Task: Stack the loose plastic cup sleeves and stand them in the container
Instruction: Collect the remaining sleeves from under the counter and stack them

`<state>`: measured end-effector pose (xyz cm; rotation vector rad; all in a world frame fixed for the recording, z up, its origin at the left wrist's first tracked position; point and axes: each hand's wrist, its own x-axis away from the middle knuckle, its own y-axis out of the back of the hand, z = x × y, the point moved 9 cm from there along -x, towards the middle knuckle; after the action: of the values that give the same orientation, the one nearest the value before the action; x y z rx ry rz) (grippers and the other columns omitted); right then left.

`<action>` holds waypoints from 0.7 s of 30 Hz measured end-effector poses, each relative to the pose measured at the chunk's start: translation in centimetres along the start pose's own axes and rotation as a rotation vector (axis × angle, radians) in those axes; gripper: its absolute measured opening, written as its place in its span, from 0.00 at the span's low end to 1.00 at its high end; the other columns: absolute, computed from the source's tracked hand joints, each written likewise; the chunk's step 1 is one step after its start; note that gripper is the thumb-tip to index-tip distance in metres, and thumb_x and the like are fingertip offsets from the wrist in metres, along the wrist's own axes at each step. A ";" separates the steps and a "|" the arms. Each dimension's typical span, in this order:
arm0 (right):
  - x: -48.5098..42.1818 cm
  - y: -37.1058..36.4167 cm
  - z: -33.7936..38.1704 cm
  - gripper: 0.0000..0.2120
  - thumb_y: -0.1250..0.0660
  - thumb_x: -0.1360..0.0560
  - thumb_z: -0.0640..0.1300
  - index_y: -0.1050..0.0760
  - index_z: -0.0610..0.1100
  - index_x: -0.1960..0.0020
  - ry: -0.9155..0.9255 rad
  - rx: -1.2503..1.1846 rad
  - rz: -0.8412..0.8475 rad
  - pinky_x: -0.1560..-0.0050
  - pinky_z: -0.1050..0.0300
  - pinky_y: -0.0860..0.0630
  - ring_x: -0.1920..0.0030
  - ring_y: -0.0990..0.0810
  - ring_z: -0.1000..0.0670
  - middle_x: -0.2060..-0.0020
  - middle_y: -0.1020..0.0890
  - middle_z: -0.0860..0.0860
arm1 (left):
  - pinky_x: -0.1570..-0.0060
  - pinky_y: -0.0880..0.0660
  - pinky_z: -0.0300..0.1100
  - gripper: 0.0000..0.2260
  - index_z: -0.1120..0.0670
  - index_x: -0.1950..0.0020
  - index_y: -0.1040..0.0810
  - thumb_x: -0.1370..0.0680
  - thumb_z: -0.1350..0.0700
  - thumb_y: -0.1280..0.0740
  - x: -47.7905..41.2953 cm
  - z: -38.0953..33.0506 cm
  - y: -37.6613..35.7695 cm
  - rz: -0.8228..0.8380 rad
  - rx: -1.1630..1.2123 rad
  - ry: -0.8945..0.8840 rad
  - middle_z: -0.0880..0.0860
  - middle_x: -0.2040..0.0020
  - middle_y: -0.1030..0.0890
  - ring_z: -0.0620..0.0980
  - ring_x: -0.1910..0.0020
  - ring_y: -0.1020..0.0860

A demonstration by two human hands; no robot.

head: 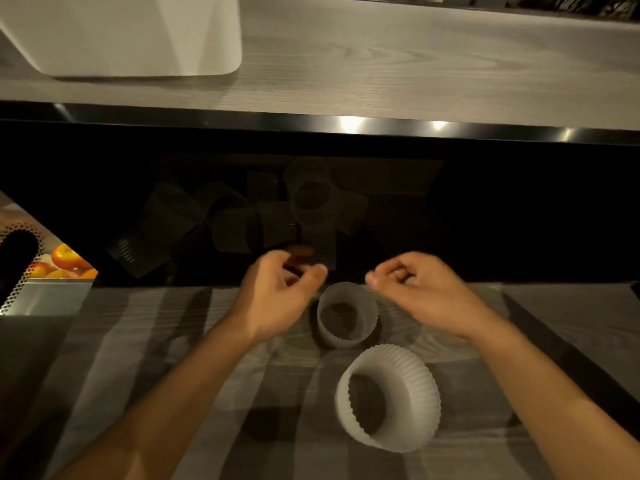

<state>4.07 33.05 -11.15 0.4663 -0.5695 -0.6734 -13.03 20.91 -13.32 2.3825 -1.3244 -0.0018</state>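
Two loose cup sleeves sit unstacked on the striped table (138, 341): the far sleeve (346, 315) stands upright between the hands, and the near sleeve (388, 396) is tipped on its side just in front of it, not touching, so the task looks barely started, with stacking and standing both left. Either side of the far sleeve hover the left hand (277, 292) and right hand (426, 292), fingers loosely curled toward the thumbs, nothing visibly held, both blurred. The white container (138, 32) sits well apart on the upper counter (415, 64), its inside hidden; the dim sleeve-like shapes (311, 202) in the dark panel (519, 209) could be real or reflected, cannot tell.
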 end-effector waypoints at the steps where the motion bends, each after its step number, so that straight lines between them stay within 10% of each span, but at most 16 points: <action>1: -0.6 0.4 0.6 0.17 0.30 0.23 0.56 0.21 0.41 0.58 -0.005 -0.028 -0.041 0.61 0.50 0.24 0.67 0.23 0.52 0.67 0.22 0.48 | 0.71 0.29 0.41 0.11 0.57 0.55 0.19 0.20 0.50 0.30 -0.4 -0.1 0.9 -0.068 -0.008 0.036 0.47 0.72 0.23 0.42 0.75 0.26; 4: -2.1 0.5 2.0 0.16 0.33 0.21 0.50 0.23 0.39 0.62 -0.135 -0.012 -0.088 0.62 0.56 0.28 0.65 0.23 0.50 0.68 0.24 0.48 | 0.73 0.30 0.36 0.12 0.57 0.62 0.22 0.20 0.55 0.30 -1.6 -0.7 2.9 -0.202 -0.057 0.087 0.49 0.71 0.25 0.42 0.75 0.27; 6: -3.6 -0.5 2.7 0.11 0.35 0.21 0.47 0.26 0.44 0.61 -0.201 0.088 -0.027 0.60 0.57 0.29 0.58 0.23 0.49 0.63 0.24 0.48 | 0.69 0.31 0.29 0.03 0.53 0.49 0.21 0.21 0.58 0.30 -2.3 -2.6 3.3 -0.222 -0.176 0.023 0.46 0.59 0.22 0.38 0.66 0.25; 10: -6.4 -1.9 6.1 0.22 0.38 0.17 0.45 0.33 0.47 0.24 0.034 0.260 0.002 0.30 0.58 0.35 0.27 0.31 0.44 0.27 0.30 0.45 | 0.48 0.27 0.39 0.10 0.52 0.37 0.23 0.17 0.53 0.34 -4.1 -4.6 2.6 -0.127 -0.395 0.070 0.51 0.41 0.22 0.49 0.47 0.23; 14: -6.0 -1.2 9.4 0.24 0.36 0.17 0.43 0.35 0.48 0.23 0.222 0.016 -0.114 0.29 0.62 0.39 0.27 0.32 0.47 0.26 0.30 0.48 | 0.31 0.37 0.37 0.22 0.51 0.22 0.33 0.16 0.53 0.36 -3.9 -6.3 2.3 -0.119 -0.271 -0.008 0.52 0.24 0.30 0.53 0.25 0.32; 16: -5.4 -0.1 9.0 0.21 0.33 0.19 0.42 0.30 0.48 0.26 0.227 -0.099 -0.188 0.29 0.56 0.32 0.33 0.26 0.51 0.34 0.25 0.53 | 0.30 0.32 0.41 0.21 0.46 0.27 0.27 0.19 0.55 0.31 -3.0 -6.0 3.5 -0.233 -0.051 -0.032 0.48 0.30 0.24 0.49 0.30 0.27; 21: -1.4 2.2 6.2 0.04 0.31 0.23 0.48 0.17 0.52 0.50 0.132 -0.212 -0.181 0.47 0.47 0.18 0.57 0.15 0.51 0.60 0.14 0.50 | 0.64 0.20 0.34 0.08 0.42 0.54 0.18 0.21 0.57 0.29 -0.3 -6.3 3.9 -0.118 0.149 -0.099 0.49 0.63 0.16 0.38 0.64 0.18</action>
<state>0.31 34.14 -5.71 0.3623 -0.3293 -0.8596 -15.11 21.55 -6.22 2.6140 -1.2660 -0.0579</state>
